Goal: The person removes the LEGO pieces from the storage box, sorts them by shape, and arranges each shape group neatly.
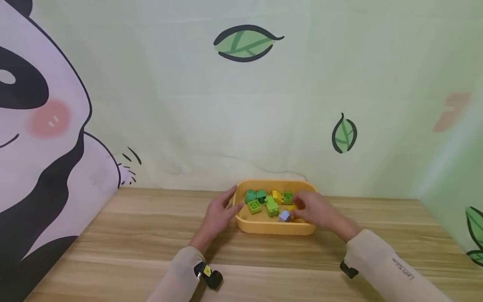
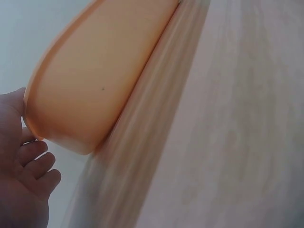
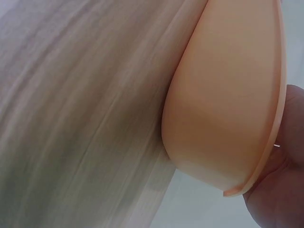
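Wood-grain tabletop, left hand spread against the yellow-orange plastic tray, ideally bracing it! Right hand curls by a pale-blue plastic block, grip unclear; pinch squarely.

Both your arms reach forward and angle inward, each in a long, pale off-white fabric sleeve, the left one ending just short of your bare left wrist, the right one lower on your forearm. Your left hand is turned palm inward, its thumb pointing right and set apart from the index finger; the left-wrist view shows its lower fingers loosely curled side by side. Your right hand has its knuckles up, with thumb and index bent downward, tips near each other; whether they pinch is unclear.
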A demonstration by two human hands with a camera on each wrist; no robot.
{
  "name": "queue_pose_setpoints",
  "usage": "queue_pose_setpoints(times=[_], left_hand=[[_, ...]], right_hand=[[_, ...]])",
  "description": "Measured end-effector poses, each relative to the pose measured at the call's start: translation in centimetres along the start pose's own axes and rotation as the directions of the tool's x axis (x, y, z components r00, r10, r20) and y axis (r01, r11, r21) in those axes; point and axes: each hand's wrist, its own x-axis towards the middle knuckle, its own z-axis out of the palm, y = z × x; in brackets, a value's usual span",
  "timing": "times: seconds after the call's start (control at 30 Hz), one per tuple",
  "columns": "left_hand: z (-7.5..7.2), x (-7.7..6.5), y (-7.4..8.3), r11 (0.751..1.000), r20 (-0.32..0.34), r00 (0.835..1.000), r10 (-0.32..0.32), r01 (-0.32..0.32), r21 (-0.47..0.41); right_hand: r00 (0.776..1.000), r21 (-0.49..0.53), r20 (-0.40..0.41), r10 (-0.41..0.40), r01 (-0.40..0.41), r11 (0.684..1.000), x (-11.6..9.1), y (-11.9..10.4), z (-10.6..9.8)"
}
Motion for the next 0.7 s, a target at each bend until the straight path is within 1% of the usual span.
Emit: queue_pose_setpoints(times=[0.07, 0.3, 0.53, 0.7], left_hand=[[0.0, -0.1, 0.1, 1.0, -0.001, 1.0, -0.007, 0.007, -0.003], [0.0, -0.2, 0.3, 1.0, -0.006, 1.0, -0.021, 0.021, -0.007], [0.0, -0.3, 0.5, 1.0, -0.004, 1.0, -0.02, 0.02, -0.008], [0.0, -0.2, 0.3, 1.0, -0.001, 1.0, -0.015, 0.015, -0.016]], right_hand=[[1.0, -0.003, 0.005, -0.001, 0.001, 1.0, 0.1, -0.1, 0.1], [0.999, -0.003, 0.034, 0.036, -0.036, 0.999, 0.6, -0.2, 0.3], [0.999, -0.06, 0.036, 0.032, -0.03, 0.998, 1.0, -0.3, 0.6], [0.998, -0.091, 0.042, 0.039, -0.035, 0.995, 1.1, -0.4, 0.7]])
